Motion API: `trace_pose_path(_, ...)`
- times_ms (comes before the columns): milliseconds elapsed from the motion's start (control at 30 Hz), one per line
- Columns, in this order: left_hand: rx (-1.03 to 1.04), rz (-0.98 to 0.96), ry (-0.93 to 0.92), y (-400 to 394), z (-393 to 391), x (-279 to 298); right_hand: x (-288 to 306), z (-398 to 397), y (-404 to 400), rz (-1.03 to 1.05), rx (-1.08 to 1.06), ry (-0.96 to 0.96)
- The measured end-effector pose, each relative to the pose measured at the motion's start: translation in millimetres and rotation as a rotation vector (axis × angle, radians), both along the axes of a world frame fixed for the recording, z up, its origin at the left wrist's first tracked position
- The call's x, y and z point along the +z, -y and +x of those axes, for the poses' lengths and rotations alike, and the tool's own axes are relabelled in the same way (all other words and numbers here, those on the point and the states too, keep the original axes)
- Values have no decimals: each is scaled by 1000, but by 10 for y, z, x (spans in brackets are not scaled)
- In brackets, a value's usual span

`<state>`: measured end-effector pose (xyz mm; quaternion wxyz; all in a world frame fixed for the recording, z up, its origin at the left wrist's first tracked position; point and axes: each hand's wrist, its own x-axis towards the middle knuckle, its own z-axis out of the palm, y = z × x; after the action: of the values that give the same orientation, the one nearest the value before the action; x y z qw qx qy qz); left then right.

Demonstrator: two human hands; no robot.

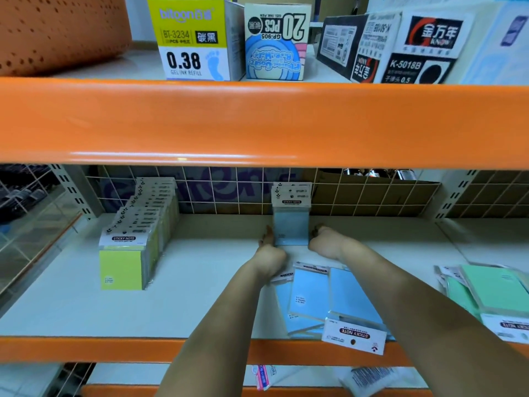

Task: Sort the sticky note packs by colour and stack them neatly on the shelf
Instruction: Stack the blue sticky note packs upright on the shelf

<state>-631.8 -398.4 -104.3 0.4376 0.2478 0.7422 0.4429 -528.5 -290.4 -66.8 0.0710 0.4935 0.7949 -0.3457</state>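
I see both hands flanking upright blue packs [291, 222] at shelf [200, 282] back — left hand [269, 247] touching left edge, right hand [322, 240] curled against right edge. Grip unclear. Loose blue packs [323, 296] lie just in front; yellow row [134, 239] well left.

Approx a dozen yellow-green cellophane sticky note packs [126, 253] in one upright row, three-ish upright pale blue packs [291, 219], three flat blue packs [323, 299], two-plus mint green packs [492, 290], five printed cardboard pen boxes [197, 38].
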Motion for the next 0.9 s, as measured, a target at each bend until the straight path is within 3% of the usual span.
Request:
trace_pose_path(267, 15, -49, -127, 276, 69, 276, 20, 69, 102, -25, 74, -21)
trace_pose_path(533, 33, -113, -563, 550, 300, 459, 332, 567, 89, 124, 150, 13)
trace_pose_path(900, -339, -258, -626, 496, 991, 600, 448, 1011, 222, 37, 347, 117)
